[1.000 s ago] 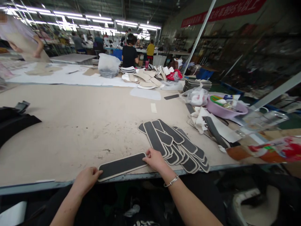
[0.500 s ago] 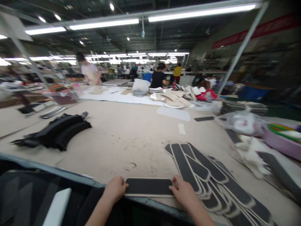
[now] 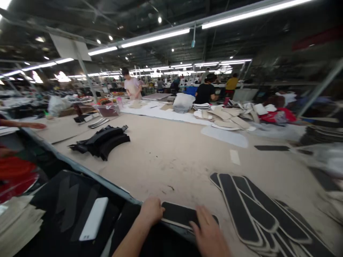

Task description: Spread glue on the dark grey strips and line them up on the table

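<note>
A dark rectangular panel with a pale rim [image 3: 179, 214] lies at the near edge of the table, its long side along that edge. My left hand [image 3: 151, 211] is closed on its left end, thumb and curled fingers pinching the corner. Over its right part rests my right hand [image 3: 210, 230], fingers stretched forward and thumb apart, covering some of the panel. To the right, a loose overlapping pile of similar dark panels [image 3: 238, 208] fans out toward the lower right.
Curved black pieces [image 3: 103, 141] lie on the left of the beige table [image 3: 160, 142]. Below the edge, a white flat object [image 3: 93, 218] rests on black material. A person's arm [image 3: 24, 124] reaches in from the left. Pale cut pieces [image 3: 227, 116] are heaped farther back.
The view has swung left, showing another person's arm. My right hand has gone from gripping the panel's right end to lying spread over it. My left hand still pinches the left end.
</note>
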`<state>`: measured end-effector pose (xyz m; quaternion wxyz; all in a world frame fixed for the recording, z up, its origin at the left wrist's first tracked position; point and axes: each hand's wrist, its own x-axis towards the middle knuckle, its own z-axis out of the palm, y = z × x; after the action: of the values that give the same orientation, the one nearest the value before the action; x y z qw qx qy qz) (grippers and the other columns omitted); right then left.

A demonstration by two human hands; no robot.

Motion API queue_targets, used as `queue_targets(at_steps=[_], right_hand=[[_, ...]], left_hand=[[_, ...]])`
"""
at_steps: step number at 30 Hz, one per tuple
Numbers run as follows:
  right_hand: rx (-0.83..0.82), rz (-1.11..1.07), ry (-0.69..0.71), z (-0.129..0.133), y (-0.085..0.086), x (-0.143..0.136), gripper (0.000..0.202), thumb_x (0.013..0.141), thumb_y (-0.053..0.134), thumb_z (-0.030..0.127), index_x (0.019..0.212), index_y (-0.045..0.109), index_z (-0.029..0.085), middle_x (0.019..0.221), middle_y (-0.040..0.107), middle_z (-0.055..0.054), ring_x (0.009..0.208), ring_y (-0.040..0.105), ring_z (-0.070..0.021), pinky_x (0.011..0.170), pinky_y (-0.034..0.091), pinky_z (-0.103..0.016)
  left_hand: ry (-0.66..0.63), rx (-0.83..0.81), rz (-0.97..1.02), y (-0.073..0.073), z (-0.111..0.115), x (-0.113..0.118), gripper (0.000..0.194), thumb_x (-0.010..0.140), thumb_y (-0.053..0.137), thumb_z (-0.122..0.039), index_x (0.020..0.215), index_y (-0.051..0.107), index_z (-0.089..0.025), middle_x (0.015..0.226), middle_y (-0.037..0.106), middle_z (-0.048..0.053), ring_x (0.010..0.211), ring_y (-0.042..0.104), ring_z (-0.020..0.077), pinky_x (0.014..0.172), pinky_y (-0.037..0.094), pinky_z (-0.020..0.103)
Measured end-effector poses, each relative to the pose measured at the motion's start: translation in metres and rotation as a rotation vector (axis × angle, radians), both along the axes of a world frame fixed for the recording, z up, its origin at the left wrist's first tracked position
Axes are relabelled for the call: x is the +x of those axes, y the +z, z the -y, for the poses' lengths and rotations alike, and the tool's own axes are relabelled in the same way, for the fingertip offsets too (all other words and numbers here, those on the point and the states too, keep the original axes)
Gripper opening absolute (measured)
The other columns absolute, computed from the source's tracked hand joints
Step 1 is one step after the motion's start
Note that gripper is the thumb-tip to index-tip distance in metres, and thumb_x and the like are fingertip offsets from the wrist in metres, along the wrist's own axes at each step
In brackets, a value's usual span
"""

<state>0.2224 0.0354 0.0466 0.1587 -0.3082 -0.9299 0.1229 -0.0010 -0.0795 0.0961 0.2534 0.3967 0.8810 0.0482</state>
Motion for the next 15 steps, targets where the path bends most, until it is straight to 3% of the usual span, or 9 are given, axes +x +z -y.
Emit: queue_targets(at_steps=[3,6,10,15], right_hand=[[-0.117,0.074,0.178,0.040,0.024,-0.040,0.066,0.087,0.049,0.042,0.143,0.031,0.012,0.148,0.029,-0.010,0.136,0.025,-0.0285,0.112,0.025,-0.046],[-0.224,0.101,0.254,0.045,0.036,-0.055,0.074,0.089,0.043,0.052,0.145,0.022,0.008,0.151,0.015,-0.013,0.140,0.011,-0.0274,0.114,0.014,-0.048],[-0.264,0.171,0.153,0.018,0.037,-0.026,0.072,0.091,0.038,0.054,0.145,0.023,0.008,0.151,0.016,-0.012,0.140,0.011,-0.0252,0.115,0.009,-0.046],[-0.144,0.314,-0.044,-0.013,0.012,0.029,0.074,0.089,0.038,0.053,0.144,0.022,0.006,0.151,0.014,-0.011,0.140,0.013,-0.0281,0.114,0.014,-0.048]], left_hand=[[-0.067,-0.017,-0.014,0.004,-0.004,-0.002,0.033,0.079,0.044,-0.035,0.085,0.069,-0.013,0.094,0.070,0.018,0.093,0.064,0.0291,0.079,0.046,0.037],[-0.141,-0.042,-0.019,0.004,-0.010,-0.008,0.033,0.082,0.040,-0.033,0.084,0.066,-0.012,0.092,0.069,0.020,0.092,0.064,0.0306,0.079,0.044,0.040],[-0.169,-0.080,-0.029,0.002,-0.016,-0.014,0.032,0.084,0.039,-0.034,0.081,0.065,-0.015,0.090,0.070,0.016,0.090,0.064,0.0284,0.077,0.044,0.037],[-0.134,-0.073,-0.011,0.007,-0.020,-0.010,0.033,0.083,0.043,-0.035,0.081,0.066,-0.013,0.089,0.069,0.017,0.091,0.064,0.0297,0.076,0.045,0.038]])
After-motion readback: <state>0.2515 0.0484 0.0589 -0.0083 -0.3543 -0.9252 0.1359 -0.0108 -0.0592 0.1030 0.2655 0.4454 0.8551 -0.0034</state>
